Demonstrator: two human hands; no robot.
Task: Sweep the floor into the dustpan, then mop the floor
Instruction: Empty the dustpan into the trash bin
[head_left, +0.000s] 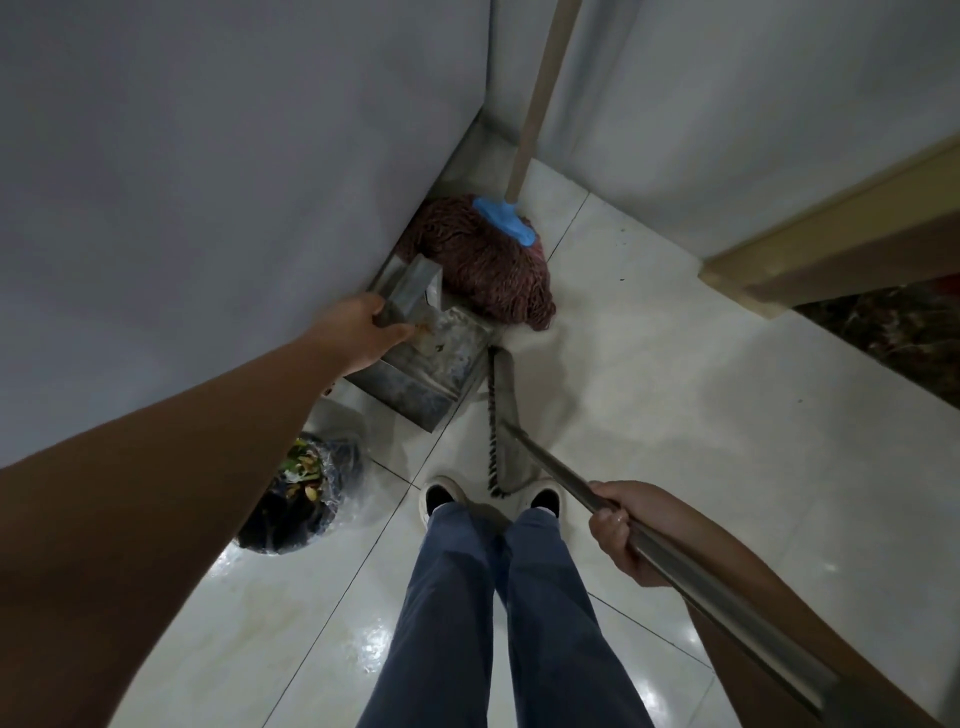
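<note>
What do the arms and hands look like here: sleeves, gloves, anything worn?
Both arms are bare as far as the frame shows: no sleeves in view. The left hand and right hand wear no gloves. No watch, ring or band shows on either wrist.

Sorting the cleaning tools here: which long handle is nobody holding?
The tan wooden mop handle, propped in the corner above the reddish-brown string mop head. The right hand grips the grey metal broom handle.

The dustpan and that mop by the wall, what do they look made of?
Dustpan: seemingly sheet metal, dull grey, scuffed, with crisp folded edges. Mop: reddish-brown strands that look like cotton yarn, a blue plastic-looking collar, and a pale handle, probably wood.
</note>
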